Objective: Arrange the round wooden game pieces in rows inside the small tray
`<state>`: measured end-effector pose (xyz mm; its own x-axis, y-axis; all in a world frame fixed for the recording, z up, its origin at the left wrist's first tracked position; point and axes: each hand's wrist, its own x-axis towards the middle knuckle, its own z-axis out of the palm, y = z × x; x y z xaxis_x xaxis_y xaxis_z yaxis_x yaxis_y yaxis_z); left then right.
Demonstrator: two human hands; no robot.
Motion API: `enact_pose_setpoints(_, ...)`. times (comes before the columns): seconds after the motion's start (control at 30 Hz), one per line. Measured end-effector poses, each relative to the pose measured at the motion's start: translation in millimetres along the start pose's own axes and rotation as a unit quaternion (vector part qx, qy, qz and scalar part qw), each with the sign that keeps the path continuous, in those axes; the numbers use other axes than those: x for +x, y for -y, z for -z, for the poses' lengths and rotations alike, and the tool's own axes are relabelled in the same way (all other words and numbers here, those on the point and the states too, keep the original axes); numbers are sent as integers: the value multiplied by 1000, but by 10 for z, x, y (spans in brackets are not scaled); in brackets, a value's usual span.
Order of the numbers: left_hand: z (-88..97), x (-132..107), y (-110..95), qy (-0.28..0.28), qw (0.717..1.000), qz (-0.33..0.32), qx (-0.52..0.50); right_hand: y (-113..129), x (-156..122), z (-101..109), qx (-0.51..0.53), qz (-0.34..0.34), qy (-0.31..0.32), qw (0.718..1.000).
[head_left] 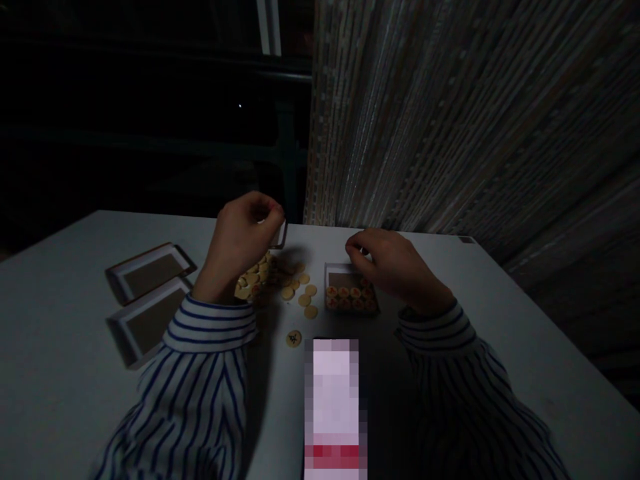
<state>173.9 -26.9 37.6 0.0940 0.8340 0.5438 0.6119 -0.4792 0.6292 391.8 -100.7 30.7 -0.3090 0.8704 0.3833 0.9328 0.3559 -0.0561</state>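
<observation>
My left hand (245, 233) is raised over the far side of the table, thumb and fingertips pressed together; whatever may be between them is hidden. Below it lies a heap of round xiangqi pieces (257, 272), with loose pieces (311, 291) scattered to its right. Behind the fingers part of a small box (281, 236) shows. My right hand (393, 263) hovers at the right rim of an open box (326, 283), its fingers curled into a pinch with nothing I can make out in them. Two rows of red-marked pieces (355, 293) lie inside that box.
On the left of the white table (65, 287) lie two open shallow boxes (150, 327). A single dark-marked piece (293, 339) sits near a blurred-out phone-like screen (333, 393). A bead curtain (400, 133) hangs beyond the table's far right edge.
</observation>
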Motion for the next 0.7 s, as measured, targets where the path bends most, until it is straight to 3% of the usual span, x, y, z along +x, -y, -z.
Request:
enact_pose_setpoints(0.5, 46, -86, -161, -26, 999, -2, 22, 3, -21, 13, 15, -1, -57, 998)
enact_pose_setpoints(0.7, 83, -151, -277, -37, 998, -37, 21, 7, -33, 81, 13, -11, -81, 997)
